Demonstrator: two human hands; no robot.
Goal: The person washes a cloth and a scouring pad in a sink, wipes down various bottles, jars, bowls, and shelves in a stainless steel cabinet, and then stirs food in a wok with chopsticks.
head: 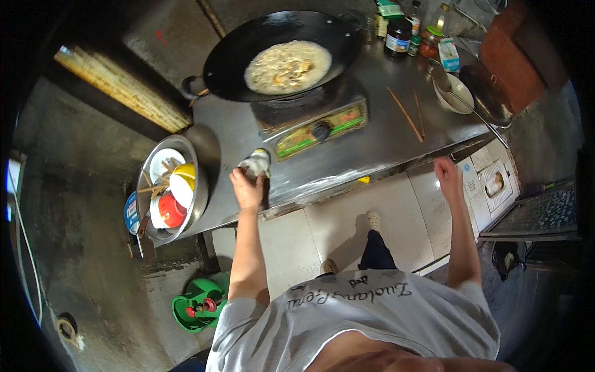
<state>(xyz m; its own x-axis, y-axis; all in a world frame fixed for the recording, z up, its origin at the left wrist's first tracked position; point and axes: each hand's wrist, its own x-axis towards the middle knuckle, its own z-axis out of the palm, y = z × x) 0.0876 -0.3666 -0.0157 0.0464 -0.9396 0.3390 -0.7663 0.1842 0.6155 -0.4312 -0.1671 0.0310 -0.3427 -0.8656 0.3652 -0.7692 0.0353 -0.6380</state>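
Observation:
On the metal counter point(386, 153), near its front edge, my left hand point(248, 188) is closed around a small whitish container point(255, 163), which is partly hidden by the fingers. My right hand point(447, 173) is loosely curled with no object visible in it, in front of the counter's edge. Behind the left hand stands a gas stove point(320, 125) with a black dial. A large black wok point(223, 60) rests on the stove and holds a pale, cloudy food point(288, 67) with browned bits. Two wooden chopsticks point(406, 114) lie apart on the counter to the right of the stove.
A steel basin point(202, 200) with bowls and chopsticks stands at the left. At the right are a white bowl point(453, 95) with a ladle point(479, 114) across it, and a metal lid point(485, 90). Jars and bottles point(399, 35) crowd the back right. A green gas cylinder point(200, 321) stands below.

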